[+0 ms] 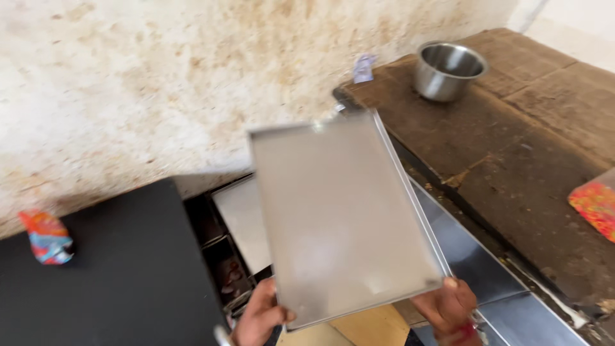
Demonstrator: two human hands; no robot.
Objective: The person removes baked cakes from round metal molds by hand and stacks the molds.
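I hold a flat rectangular metal tray (339, 211) up in front of me, tilted, its shallow rim facing me. My left hand (259, 317) grips its near left corner from below. My right hand (448, 307) grips the near right corner, thumb on the rim. Under the tray lies another metal tray (240, 218), partly hidden, beside a dark opening with metal parts (224, 269).
A steel pot (447, 69) stands on the brown stone counter (512, 154) at the upper right. A black surface (122, 275) at the left bears a crumpled colourful wrapper (46, 238). A stained wall (160, 77) runs behind. A colourful packet (596, 205) lies at the right edge.
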